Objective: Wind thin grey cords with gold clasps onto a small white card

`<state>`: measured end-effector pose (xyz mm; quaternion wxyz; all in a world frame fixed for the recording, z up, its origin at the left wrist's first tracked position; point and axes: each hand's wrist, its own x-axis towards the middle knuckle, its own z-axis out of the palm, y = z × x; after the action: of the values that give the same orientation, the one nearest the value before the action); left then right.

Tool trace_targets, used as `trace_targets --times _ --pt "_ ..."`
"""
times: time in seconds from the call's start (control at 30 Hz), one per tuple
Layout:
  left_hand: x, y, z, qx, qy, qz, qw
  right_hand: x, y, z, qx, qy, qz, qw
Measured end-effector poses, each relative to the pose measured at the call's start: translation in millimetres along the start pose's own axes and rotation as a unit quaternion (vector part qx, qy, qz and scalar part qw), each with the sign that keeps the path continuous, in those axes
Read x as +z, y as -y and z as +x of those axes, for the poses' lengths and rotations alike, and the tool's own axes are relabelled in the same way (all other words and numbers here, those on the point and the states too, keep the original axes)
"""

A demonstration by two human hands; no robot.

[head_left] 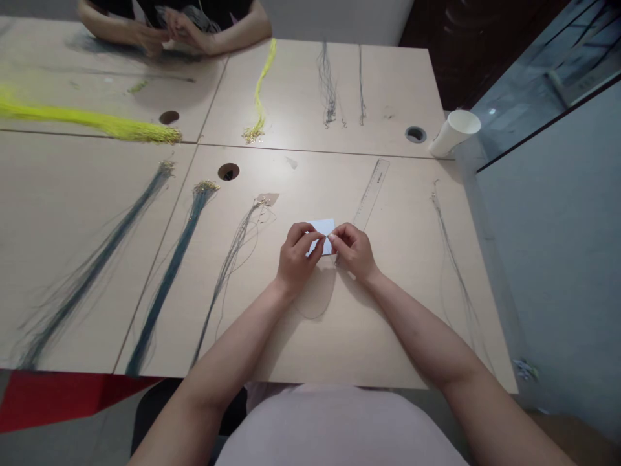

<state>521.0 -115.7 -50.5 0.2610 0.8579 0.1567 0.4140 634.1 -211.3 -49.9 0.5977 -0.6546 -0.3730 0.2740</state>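
My left hand (299, 257) and my right hand (356, 251) meet over a small pale blue square (322, 226) lying on the table. Both are closed, thumb and fingertips pinched together, almost touching. A thin grey cord (317, 318) hangs in a loop below them, and its ends run up into the fingers. Whatever tiny piece sits between the fingertips is too small to make out. A clear ruler (374, 184) lies just beyond my right hand. Left of my left hand rests a loose bundle of grey cords (233, 249) with metal ends on a small brown scrap.
Dark teal cord bundles (172, 278) lie at left, yellow bundles (92, 118) farther back. Grey cords (452, 255) lie near the right edge. A white cup-like cylinder (456, 133) leans at the back right corner. Across the table sits another person (179, 29), hands together.
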Motion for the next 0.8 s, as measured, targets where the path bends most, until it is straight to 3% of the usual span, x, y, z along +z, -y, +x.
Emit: trace_targets --times 0.8 --pt "-2.9 0.2 0.2 0.012 0.044 0.002 0.999 -0.5 4.0 -0.6 -0.003 0.043 0.018 0.999"
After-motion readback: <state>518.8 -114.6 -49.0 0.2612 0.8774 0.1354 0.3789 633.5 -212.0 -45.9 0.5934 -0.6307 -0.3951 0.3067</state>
